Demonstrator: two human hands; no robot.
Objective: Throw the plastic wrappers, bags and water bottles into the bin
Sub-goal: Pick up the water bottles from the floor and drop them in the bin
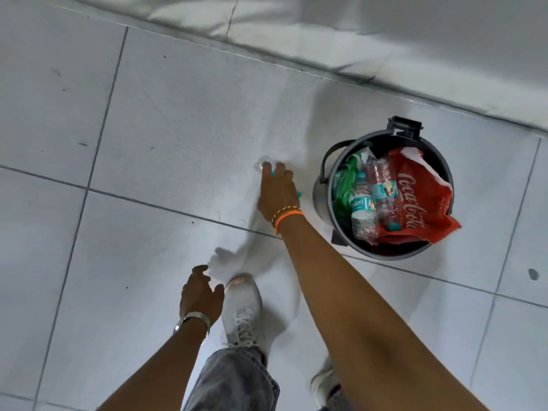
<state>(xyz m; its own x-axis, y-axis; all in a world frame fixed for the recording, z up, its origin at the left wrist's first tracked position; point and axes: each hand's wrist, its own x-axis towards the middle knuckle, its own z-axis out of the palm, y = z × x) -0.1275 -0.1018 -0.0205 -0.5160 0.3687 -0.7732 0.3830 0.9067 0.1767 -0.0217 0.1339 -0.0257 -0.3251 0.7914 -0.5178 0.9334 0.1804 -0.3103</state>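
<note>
My right hand (pixel 277 192) is stretched out low over the white floor tiles, its fingers closed around a clear plastic water bottle (pixel 262 164) with a teal label; most of the bottle is hidden under the hand. The black round bin (pixel 327 173) stands just to the right of that hand. Inside it lie two clear water bottles (pixel 363 210), a red Coca-Cola bag (pixel 415 197) that hangs over the rim, and a green plastic wrapper (pixel 344 182). My left hand (pixel 201 295) hangs lower left, fingers apart and empty, a metal watch on its wrist.
A white wall base (pixel 385 54) runs diagonally behind the bin. My white sneaker (pixel 243 310) and grey jeans leg (pixel 234 381) stand below the hands. Open tiled floor (pixel 89 143) spreads to the left.
</note>
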